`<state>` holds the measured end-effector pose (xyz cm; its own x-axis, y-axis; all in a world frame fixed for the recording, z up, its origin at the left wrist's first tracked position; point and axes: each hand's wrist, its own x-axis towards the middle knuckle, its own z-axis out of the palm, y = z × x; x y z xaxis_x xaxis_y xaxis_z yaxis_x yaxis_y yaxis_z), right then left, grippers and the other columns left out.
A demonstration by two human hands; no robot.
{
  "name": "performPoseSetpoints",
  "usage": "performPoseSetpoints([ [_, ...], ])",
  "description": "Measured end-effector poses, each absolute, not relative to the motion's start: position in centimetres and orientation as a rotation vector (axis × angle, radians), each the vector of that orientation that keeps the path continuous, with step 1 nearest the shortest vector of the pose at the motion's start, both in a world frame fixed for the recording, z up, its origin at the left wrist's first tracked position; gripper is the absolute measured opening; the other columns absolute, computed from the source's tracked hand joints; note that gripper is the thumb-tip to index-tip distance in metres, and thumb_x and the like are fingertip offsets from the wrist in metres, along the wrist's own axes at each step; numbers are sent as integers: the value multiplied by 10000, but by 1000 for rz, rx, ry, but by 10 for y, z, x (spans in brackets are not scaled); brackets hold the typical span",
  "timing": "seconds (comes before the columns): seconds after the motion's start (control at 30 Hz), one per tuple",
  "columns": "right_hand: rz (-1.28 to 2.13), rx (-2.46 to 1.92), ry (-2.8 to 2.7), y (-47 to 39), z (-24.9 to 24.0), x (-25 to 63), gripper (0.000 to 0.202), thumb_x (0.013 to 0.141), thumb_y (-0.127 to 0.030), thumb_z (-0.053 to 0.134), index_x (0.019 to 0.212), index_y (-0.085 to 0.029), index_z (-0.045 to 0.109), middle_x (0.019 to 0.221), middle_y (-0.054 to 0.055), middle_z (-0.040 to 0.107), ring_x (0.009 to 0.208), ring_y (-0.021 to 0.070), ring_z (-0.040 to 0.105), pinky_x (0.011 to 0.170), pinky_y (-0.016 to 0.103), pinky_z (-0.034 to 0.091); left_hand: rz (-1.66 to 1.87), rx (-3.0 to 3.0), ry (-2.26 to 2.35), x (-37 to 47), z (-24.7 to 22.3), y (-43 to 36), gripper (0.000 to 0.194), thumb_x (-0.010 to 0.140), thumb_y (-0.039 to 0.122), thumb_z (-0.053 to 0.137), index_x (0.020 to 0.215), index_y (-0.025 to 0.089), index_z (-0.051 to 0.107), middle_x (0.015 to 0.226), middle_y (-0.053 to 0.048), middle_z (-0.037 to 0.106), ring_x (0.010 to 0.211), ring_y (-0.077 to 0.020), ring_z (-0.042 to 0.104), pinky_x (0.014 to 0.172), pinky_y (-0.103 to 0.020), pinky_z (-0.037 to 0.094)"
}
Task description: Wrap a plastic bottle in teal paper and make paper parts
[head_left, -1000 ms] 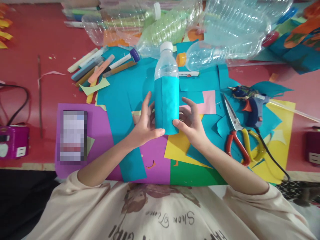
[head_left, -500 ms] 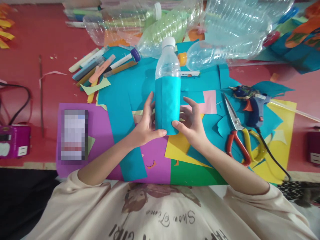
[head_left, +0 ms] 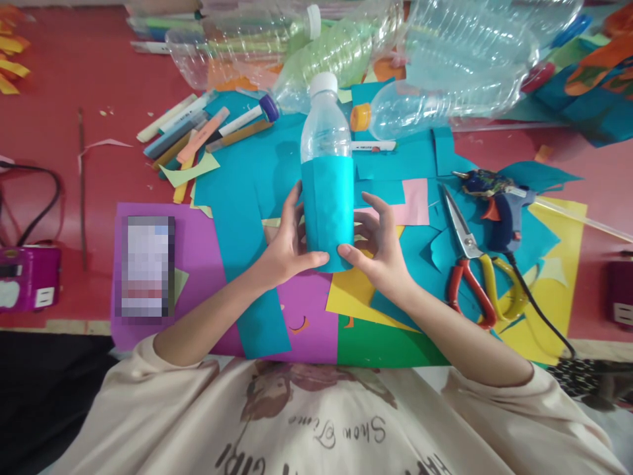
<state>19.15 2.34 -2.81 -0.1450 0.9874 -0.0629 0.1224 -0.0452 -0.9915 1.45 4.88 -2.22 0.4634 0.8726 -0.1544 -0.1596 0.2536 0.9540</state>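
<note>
Here's the blue-wrapped bottle [head_left: 327,175] at twelve o'clock, left hand [head_left: 287,254] at its eight, right hand [head_left: 383,258] at its four, fingers clamped about its lower end, where light, even pressure should spare the wrap [head_left: 329,211] creases!

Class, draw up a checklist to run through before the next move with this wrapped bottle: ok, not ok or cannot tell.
1. White cap on the bottle: ok.
2. Thumbs of left hand and right hand against the bottle: ok.
3. Blue wrap stuck down along its edge: cannot tell.
4. Scissors apart from both hands: ok, lying to the right.
5. Glue gun switched off: cannot tell.
6. Paper sheets tidied away: not ok, they lie spread about the hands.
</note>
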Motion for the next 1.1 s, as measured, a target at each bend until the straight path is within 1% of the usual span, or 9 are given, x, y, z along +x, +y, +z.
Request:
performPoseSetpoints([
  [0.1, 1288, -1269, -1411, 23, -27, 192, 775, 741, -567, 675, 1341, -337, 241, 1106, 53, 562, 839, 174, 645, 622, 291, 555, 827, 1092, 809, 15, -23, 49, 1091, 647, 413, 796, 1467, 437, 76, 1553, -59, 243, 1368, -357, 383, 935, -440, 540],
  [0.23, 1282, -1268, -1408, 24, -26, 192, 778, 730, -572, 682, 1328, -333, 246, 1094, 51, 556, 820, 169, 640, 600, 285, 548, 814, 1091, 801, 15, -22, 48, 1108, 642, 413, 800, 1461, 445, 55, 1563, -60, 211, 1365, -354, 386, 928, -433, 543],
  [0.43, 1302, -1274, -1422, 23, -23, 194, 794, 725, -581, 679, 1339, -331, 240, 1110, 58, 559, 826, 175, 632, 602, 297, 546, 811, 1044, 834, 12, -18, 51, 1076, 675, 449, 749, 1469, 388, 26, 1466, -86, 388, 1318, -328, 449, 961, -454, 518],
  [0.57, 1309, -1259, -1464, 19, -22, 191, 795, 723, -559, 687, 1338, -317, 245, 1132, 67, 556, 839, 174, 622, 620, 303, 548, 858, 1028, 887, 10, -19, 55, 1071, 657, 442, 751, 1457, 349, 45, 1438, -91, 422, 1289, -309, 480, 998, -462, 491],
  [0.83, 1341, -1280, -1479, 19, -21, 191, 809, 714, -547, 690, 1344, -297, 249, 1128, 74, 554, 832, 174, 615, 625, 313, 543, 889, 1006, 926, 11, -20, 55, 1048, 628, 388, 766, 1430, 318, 94, 1378, -87, 497, 1246, -310, 522, 964, -444, 494],
  [0.9, 1392, -1265, -1455, 20, -24, 191, 830, 698, -564, 700, 1342, -301, 247, 1116, 69, 563, 813, 171, 620, 614, 308, 538, 922, 943, 927, 10, -17, 57, 944, 639, 402, 755, 1394, 312, 196, 1343, -71, 536, 1253, -298, 519, 970, -428, 491],
  [0.97, 1469, -1227, -1399, 21, -26, 192, 816, 697, -601, 685, 1327, -304, 261, 1086, 59, 581, 806, 174, 629, 623, 315, 541, 990, 875, 950, 9, -15, 58, 725, 692, 448, 711, 1303, 301, 349, 1295, -57, 578, 1236, -281, 536, 951, -403, 500],
  [1.03, 1541, -1178, -1318, 24, -28, 194, 765, 708, -644, 648, 1296, -304, 296, 1044, 48, 607, 832, 191, 641, 661, 338, 553, 1098, 849, 1019, 8, -13, 61, 466, 749, 470, 669, 1137, 284, 490, 1251, -44, 604, 1202, -255, 559, 922, -364, 508],
  [1.1, 1551, -1163, -1252, 27, -29, 196, 709, 716, -664, 625, 1256, -305, 339, 1019, 39, 630, 871, 210, 648, 701, 365, 561, 1200, 874, 1102, 7, -12, 62, 268, 784, 454, 654, 931, 255, 550, 1177, -33, 631, 1147, -219, 584, 901, -325, 506],
])
